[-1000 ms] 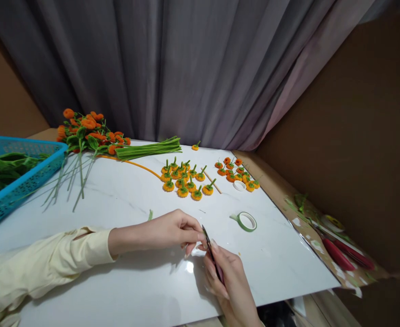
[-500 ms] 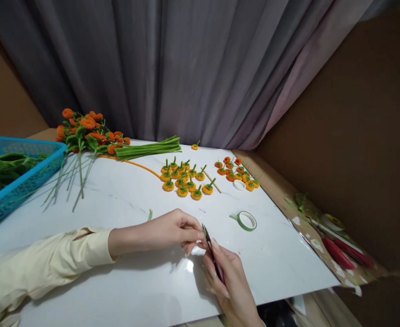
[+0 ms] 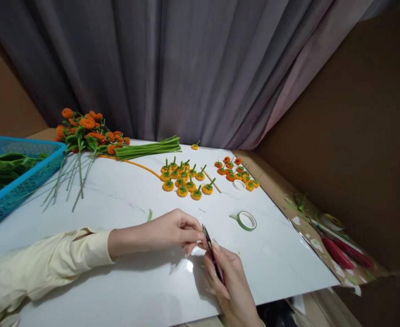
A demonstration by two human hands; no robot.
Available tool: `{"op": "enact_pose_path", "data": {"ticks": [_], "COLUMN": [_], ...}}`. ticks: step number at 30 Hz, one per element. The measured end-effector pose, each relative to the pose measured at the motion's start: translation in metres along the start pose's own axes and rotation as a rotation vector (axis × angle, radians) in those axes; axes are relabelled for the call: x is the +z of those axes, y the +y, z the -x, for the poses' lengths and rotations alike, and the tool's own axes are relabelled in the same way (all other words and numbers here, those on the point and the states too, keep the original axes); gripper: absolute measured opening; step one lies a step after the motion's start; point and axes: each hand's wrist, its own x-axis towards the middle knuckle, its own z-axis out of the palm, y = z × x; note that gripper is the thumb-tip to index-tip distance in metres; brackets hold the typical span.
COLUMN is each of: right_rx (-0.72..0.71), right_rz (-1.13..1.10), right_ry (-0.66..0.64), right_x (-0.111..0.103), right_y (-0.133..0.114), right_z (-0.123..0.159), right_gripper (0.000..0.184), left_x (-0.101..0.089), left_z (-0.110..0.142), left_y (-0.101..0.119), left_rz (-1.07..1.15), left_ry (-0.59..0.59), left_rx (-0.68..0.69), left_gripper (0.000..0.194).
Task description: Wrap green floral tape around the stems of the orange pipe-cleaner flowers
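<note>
My right hand [image 3: 229,274] grips slim thread snips [image 3: 214,256] with dark blades and a purplish handle, their tips pointing up and away from me. Right beside the blades, my left hand [image 3: 185,231] is closed, thumb and fingers pinched together at the snips' tips. Whatever sits in that pinch is hidden or too small to name. Both hands are held over the near part of the white table [image 3: 135,290]. Beyond them stand several yellow fuzzy flower heads [image 3: 182,191] with green stubs pointing up.
Green tape [image 3: 246,221] lies right of my hands. Orange flower heads [image 3: 230,176] and a white ring [image 3: 239,185] are farther back. Green stems [image 3: 148,148] and an orange bouquet [image 3: 87,123] lie at the rear left, near a blue basket [image 3: 26,178]. Red-handled pliers [image 3: 338,254] rest at right.
The snips' blades have parted slightly at the tips since the earliest frame. Both hands stay in almost the same place, and the things on the table have not moved.
</note>
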Motion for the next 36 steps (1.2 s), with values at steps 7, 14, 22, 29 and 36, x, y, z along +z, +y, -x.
{"op": "enact_pose_path", "data": {"ticks": [7, 14, 22, 29, 36], "right_rx": [0.021, -0.010, -0.087, -0.087, -0.051], "right_rz": [-0.023, -0.014, -0.068, -0.061, -0.039], "right_ry": [-0.014, 0.063, 0.148, 0.133, 0.120], "right_x": [0.0009, 0.0007, -0.0010, -0.0024, -0.0033], "right_y": [-0.0011, -0.0013, -0.0059, -0.0050, -0.0033], "right_z": [-0.0003, 0.0016, 0.0005, 0.0023, 0.0021], "right_gripper": [0.044, 0.038, 0.036, 0.036, 0.037], "left_x": [0.0007, -0.0018, -0.0029, -0.0041, -0.0033], "left_z": [0.0000, -0.0016, -0.0006, -0.0014, -0.0021], "left_y": [-0.0001, -0.0024, -0.0015, -0.0029, -0.0012], "left_rz": [0.000, 0.015, -0.016, 0.003, 0.009], "left_ry": [0.009, 0.040, 0.053, 0.027, 0.024], "left_rx": [-0.009, 0.005, -0.005, 0.000, 0.005], "left_gripper": [0.023, 0.025, 0.026, 0.027, 0.026]}}
